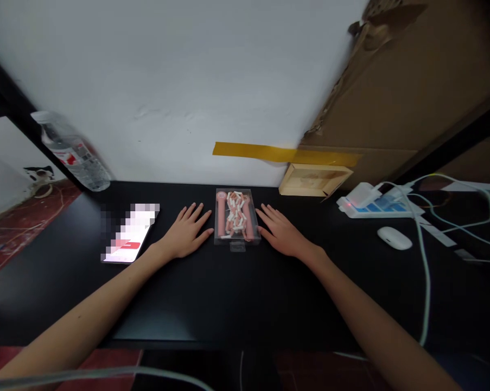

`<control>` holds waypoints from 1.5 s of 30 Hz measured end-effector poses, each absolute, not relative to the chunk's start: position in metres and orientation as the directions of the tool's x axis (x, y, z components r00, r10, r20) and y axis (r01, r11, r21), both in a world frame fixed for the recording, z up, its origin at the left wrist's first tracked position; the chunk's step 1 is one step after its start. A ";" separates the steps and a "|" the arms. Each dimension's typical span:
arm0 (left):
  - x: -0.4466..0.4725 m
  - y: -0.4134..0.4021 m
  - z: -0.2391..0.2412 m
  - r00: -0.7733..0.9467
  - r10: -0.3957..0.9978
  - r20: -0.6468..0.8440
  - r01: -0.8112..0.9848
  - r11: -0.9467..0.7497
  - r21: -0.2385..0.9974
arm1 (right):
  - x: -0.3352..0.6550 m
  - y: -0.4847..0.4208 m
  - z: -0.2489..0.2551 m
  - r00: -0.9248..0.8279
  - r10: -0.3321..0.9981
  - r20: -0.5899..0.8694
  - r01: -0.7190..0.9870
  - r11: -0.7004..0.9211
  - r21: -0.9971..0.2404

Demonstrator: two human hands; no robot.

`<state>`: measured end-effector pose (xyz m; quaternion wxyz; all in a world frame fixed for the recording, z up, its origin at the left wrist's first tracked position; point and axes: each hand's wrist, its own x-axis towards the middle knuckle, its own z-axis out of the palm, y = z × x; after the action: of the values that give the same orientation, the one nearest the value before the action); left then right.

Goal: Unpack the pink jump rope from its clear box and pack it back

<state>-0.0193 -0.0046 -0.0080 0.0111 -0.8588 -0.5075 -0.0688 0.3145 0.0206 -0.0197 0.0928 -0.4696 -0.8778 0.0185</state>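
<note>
A clear plastic box (237, 240) lies on the black table, between my hands. Inside it is what looks like a jump rope (236, 212), with two pink handles along the sides and white and pink beaded cord bunched in the middle. My left hand (186, 233) rests flat to the left of the box, its fingers spread and a small gap from the box's edge. On the other side lies my right hand (281, 232), also flat with fingers apart. Its fingertips come very close to the box's right edge; whether they touch it I cannot tell. Neither hand holds anything.
A lit phone (128, 239) is left of my left arm. Against the wall leans a plastic bottle (77, 157). A shallow cardboard tray (315, 180) stands at the back. To the right are a power strip (375, 209) with cables and a white mouse (394, 238).
</note>
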 end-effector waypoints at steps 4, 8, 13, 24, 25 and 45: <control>-0.020 -0.004 -0.009 0.479 0.866 0.140 0.867 -0.492 0.076 | 0.315 0.021 -0.020 -0.544 0.822 0.169 0.810 0.567 -0.150; -0.015 -0.008 -0.008 0.436 0.888 0.144 0.882 -0.454 0.126 | 0.313 0.018 -0.016 -0.542 0.812 0.214 0.789 0.580 -0.203; -0.005 -0.016 -0.004 0.435 0.887 0.155 0.870 -0.459 0.183 | 0.306 0.014 -0.012 -0.567 0.779 0.270 0.731 0.626 -0.271; -0.009 -0.013 -0.002 0.464 0.874 0.143 0.818 -0.485 0.309 | 0.302 0.010 -0.007 -0.542 0.775 0.325 0.712 0.629 -0.312; -0.010 -0.012 -0.001 0.465 0.874 0.144 0.806 -0.485 0.341 | 0.302 0.010 -0.007 -0.537 0.771 0.343 0.711 0.633 -0.308; 0.011 -0.032 0.010 0.462 0.787 0.408 0.783 -0.578 0.228 | 0.304 0.015 -0.003 -0.421 0.816 0.397 0.755 0.558 -0.345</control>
<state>0.0108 -0.0322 0.0102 -0.0042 -0.8551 -0.4591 -0.2407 0.3040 0.0153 -0.0030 0.2673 -0.4669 -0.8410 0.0568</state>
